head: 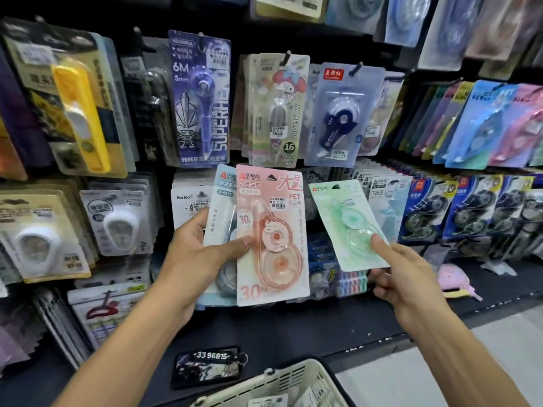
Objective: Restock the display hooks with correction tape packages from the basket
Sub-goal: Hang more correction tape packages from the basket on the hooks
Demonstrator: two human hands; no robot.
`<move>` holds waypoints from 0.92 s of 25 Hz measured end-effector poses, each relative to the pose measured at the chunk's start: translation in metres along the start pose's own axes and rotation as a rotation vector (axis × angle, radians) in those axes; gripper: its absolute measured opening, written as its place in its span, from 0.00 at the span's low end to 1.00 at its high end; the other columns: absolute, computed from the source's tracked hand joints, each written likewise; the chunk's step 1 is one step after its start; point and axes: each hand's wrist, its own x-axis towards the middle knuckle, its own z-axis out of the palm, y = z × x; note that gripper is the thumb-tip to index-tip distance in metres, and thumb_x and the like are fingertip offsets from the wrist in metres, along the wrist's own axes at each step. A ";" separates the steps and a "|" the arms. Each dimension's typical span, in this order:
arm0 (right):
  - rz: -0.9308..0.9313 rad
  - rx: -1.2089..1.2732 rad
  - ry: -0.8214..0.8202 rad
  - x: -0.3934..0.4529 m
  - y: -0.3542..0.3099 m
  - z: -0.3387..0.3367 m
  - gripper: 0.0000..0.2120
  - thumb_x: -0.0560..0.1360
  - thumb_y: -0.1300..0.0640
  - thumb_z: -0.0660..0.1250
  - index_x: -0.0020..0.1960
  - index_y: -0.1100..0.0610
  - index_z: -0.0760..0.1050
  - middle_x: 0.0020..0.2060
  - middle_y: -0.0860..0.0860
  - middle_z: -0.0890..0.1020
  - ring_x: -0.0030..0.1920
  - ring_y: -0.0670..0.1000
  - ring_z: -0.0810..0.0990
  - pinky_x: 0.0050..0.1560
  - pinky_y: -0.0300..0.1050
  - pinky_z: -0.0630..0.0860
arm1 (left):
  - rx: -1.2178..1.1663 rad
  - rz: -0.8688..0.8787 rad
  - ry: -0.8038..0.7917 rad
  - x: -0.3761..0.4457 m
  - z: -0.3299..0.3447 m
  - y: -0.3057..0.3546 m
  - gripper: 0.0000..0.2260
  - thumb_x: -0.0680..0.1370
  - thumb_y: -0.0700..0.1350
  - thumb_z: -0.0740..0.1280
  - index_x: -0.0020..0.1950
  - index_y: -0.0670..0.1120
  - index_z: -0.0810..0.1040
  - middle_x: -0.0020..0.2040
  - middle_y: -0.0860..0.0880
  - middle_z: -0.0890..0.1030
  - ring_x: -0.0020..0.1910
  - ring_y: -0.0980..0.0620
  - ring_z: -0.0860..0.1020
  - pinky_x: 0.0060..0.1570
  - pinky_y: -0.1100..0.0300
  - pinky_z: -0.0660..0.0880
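The left hand (202, 248) grips a pink package (271, 233) with another behind it, the right hand (402, 268) pinches a green package (349, 224); they look light, stiff and slick, best held by the card edge.

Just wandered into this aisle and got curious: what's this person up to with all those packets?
A person is restocking hanging stationery. The left hand holds a small stack fronted by a pink correction tape package; the right hand pinches a green package raised toward the display. Neither is hung yet. A basket sits below.
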 end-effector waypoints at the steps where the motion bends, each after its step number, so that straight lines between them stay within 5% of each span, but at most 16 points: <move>1: 0.038 0.011 -0.018 -0.001 0.005 0.001 0.17 0.74 0.54 0.75 0.58 0.56 0.73 0.37 0.55 0.84 0.26 0.49 0.77 0.22 0.41 0.72 | -0.009 -0.001 0.003 0.000 0.003 -0.001 0.20 0.71 0.32 0.76 0.58 0.50 0.82 0.50 0.49 0.88 0.49 0.49 0.87 0.44 0.55 0.85; 3: 0.113 0.080 -0.070 -0.007 0.013 0.006 0.24 0.76 0.60 0.74 0.66 0.52 0.66 0.49 0.58 0.86 0.36 0.55 0.87 0.30 0.48 0.81 | -0.018 -0.008 0.009 0.002 0.011 -0.005 0.19 0.71 0.32 0.76 0.57 0.50 0.82 0.50 0.50 0.88 0.48 0.49 0.87 0.44 0.55 0.85; 5: 0.090 0.054 -0.172 -0.017 0.018 0.018 0.25 0.74 0.55 0.75 0.67 0.54 0.69 0.56 0.58 0.84 0.44 0.59 0.88 0.36 0.51 0.83 | -0.017 -0.020 0.014 0.003 0.022 -0.010 0.19 0.71 0.33 0.77 0.57 0.50 0.82 0.50 0.50 0.88 0.49 0.49 0.87 0.45 0.54 0.85; 9: -0.069 -0.100 -0.497 -0.031 0.027 0.043 0.28 0.65 0.45 0.81 0.59 0.56 0.78 0.49 0.55 0.87 0.40 0.54 0.87 0.26 0.44 0.77 | -0.031 -0.031 -0.006 0.005 0.042 -0.016 0.20 0.67 0.42 0.80 0.57 0.51 0.82 0.50 0.50 0.88 0.49 0.48 0.87 0.46 0.52 0.83; 12: -0.106 0.025 -0.304 -0.018 0.019 0.036 0.24 0.66 0.47 0.78 0.57 0.59 0.79 0.43 0.55 0.87 0.30 0.51 0.82 0.20 0.40 0.72 | -0.058 -0.027 0.055 0.010 0.043 -0.015 0.17 0.70 0.40 0.79 0.57 0.50 0.83 0.51 0.50 0.88 0.52 0.48 0.87 0.55 0.50 0.82; 15: -0.117 -0.018 -0.166 0.001 0.008 0.019 0.17 0.73 0.53 0.74 0.60 0.59 0.79 0.45 0.53 0.88 0.33 0.50 0.84 0.22 0.42 0.74 | -0.068 -0.026 0.081 0.015 0.039 -0.013 0.16 0.73 0.36 0.76 0.59 0.49 0.82 0.53 0.49 0.88 0.54 0.47 0.86 0.62 0.44 0.78; 23: -0.070 -0.066 -0.056 0.008 -0.004 0.010 0.07 0.77 0.55 0.73 0.53 0.57 0.82 0.26 0.46 0.81 0.16 0.41 0.68 0.17 0.31 0.59 | -0.047 -0.040 0.111 0.013 0.041 -0.011 0.15 0.74 0.35 0.76 0.57 0.49 0.82 0.51 0.49 0.88 0.53 0.46 0.86 0.61 0.42 0.79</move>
